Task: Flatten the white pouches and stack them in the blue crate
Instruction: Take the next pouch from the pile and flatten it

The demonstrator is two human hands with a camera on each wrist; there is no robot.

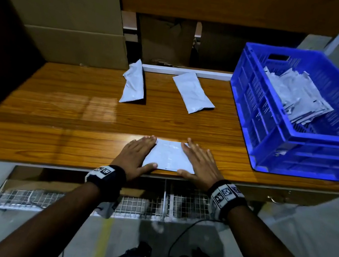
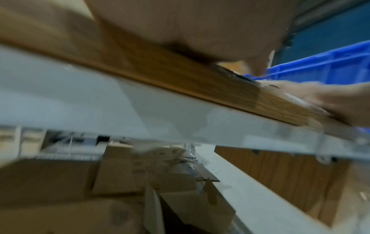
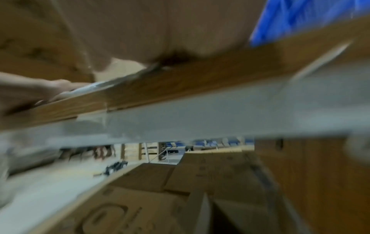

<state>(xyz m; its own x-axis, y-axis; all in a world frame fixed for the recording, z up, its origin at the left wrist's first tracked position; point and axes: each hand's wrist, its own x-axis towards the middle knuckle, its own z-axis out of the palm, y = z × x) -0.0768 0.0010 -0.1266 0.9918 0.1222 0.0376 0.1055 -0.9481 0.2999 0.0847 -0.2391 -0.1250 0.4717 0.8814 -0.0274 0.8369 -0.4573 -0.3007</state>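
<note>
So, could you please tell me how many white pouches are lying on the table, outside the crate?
3: one under both hands at the near edge, two at the back, left and middle.

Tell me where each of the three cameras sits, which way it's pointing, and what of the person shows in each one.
Head: above, looking down at the wooden table; left hand and right hand press flat on a white pouch.
Left wrist: below the table's edge, looking right; the right hand shows, blurred.
Right wrist: at the same edge, looking left; the left hand shows, blurred.
All three share the blue crate.
</note>
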